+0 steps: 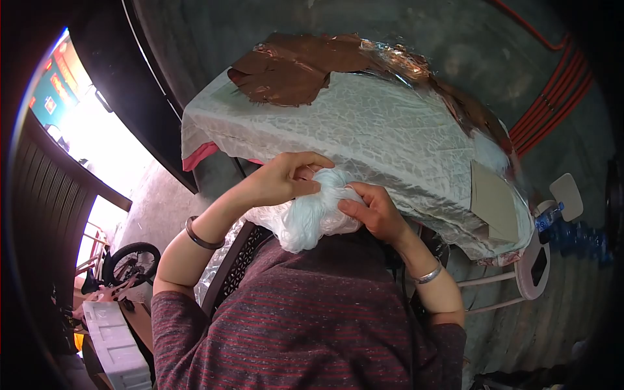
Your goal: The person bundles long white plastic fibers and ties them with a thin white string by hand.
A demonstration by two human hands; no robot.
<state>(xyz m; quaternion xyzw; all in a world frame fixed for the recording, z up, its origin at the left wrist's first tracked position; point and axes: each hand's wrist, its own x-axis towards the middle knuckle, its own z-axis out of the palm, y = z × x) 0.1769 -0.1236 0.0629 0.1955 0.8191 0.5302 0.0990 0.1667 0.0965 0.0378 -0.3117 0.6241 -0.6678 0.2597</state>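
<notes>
1. The left hand is closed on the top of a bundle of thin white plastic, fingers curled into its gathered folds and thumb pressed against them.
2. The right hand clamps the same bundle from the other side, thumb laid across the crumpled film.
3. The bundle hangs in the air between both hands, close to the person's chest and just in front of the near edge of the tabletop, apart from it (it rests on nothing).
4. The tabletop carries a crinkled pale cover with brown foil sheets at its far end and a piece of cardboard near the right edge.
5. A white plastic stool stands to the right, with water bottles behind it.
6. Risk, as a judgement: the film looks thin, so hard pulling by opposed hands could tear it, and a loose tail might slip free and unravel the gathered mass.
</notes>
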